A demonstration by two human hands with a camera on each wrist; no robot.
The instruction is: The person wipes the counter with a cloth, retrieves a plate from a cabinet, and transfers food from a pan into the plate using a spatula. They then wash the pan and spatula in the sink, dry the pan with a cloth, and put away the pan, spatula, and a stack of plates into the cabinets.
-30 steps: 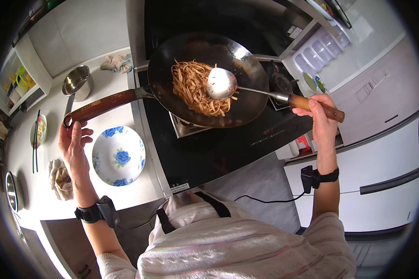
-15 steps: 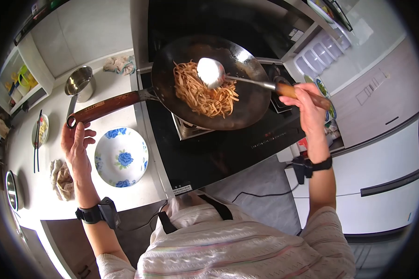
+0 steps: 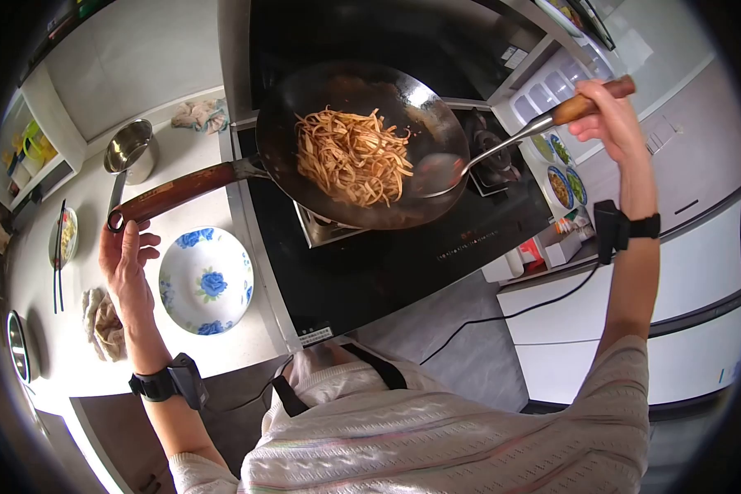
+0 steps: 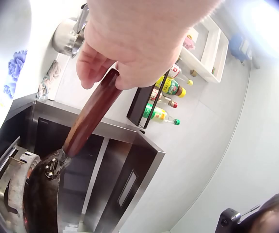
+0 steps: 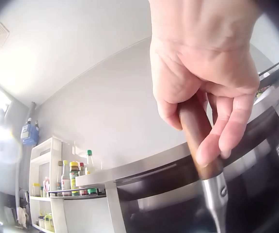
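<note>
- A black cooktop (image 3: 387, 284) adjoins the pale counter (image 3: 185, 152).
- Your left hand (image 3: 129, 267) pinches the tip of the wooden handle (image 3: 181, 191), thumb and fingers clamped, probably to steady the pan away from heat.
- Your right hand (image 3: 617, 123) grips the ladle (image 3: 502, 149) with curled fingers, raised high, seemingly to angle its bowl down.
- That bowl lies inside the wok (image 3: 432, 132), right of the heaped noodles (image 3: 354, 156).
- The flowered plate (image 3: 207, 282) sits near your left hand, perhaps for easy reach.
- The wok hides most of the burner (image 3: 317, 229); blur obscures whether the bowl touches metal.
</note>
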